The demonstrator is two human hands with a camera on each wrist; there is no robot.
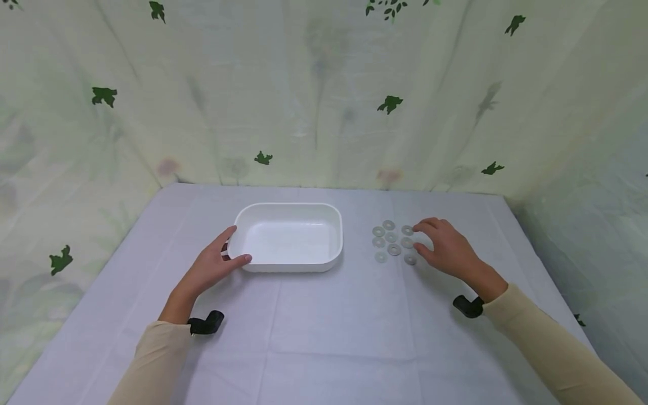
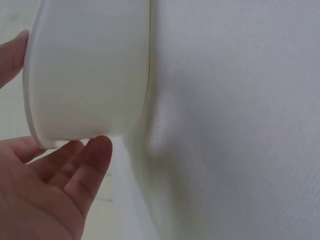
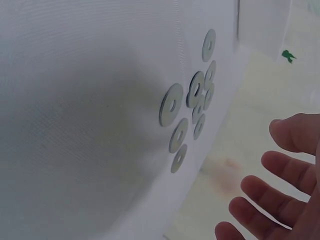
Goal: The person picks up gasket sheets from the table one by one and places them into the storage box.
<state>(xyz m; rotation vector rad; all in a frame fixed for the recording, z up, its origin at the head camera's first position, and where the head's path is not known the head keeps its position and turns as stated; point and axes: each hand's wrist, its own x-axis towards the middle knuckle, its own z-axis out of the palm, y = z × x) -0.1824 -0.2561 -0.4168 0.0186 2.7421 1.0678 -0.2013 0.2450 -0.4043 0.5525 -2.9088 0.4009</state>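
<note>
Left hand (image 1: pixel 211 265): grips the left end of the white tray (image 1: pixel 291 268), left of centre in the head view; clamped on it, with thumb at the near rim and fingers round the end; in the left wrist view, reaches in from the left edge and lower left, with fingertips against the outer wall
Right hand (image 1: pixel 446 247): hovers at the right side of the washers (image 1: pixel 391 241), right of centre in the head view; holds nothing, with thumb and fingertips apart; in the right wrist view, shows at lower right with fingers spread
White tray: stands open side up, just left of the middle of the head view; fills the upper left of the left wrist view
Washers: nine flat grey rings, lying loosely grouped right of the tray in the head view; at upper middle of the right wrist view, some overlapping to the eye; cannot tell which ones touch
White cloth (image 1: pixel 329 332): spreads under tray and washers, creased, across the lower half of the head view
Sleeves (image 1: pixel 562 349): beige, at lower left and lower right
Wrist devices (image 1: pixel 468 306): black, one near each cuff
Curtain (image 1: pixel 314 95): pale, hangs across the upper part, dotted with dark green shapes
</note>
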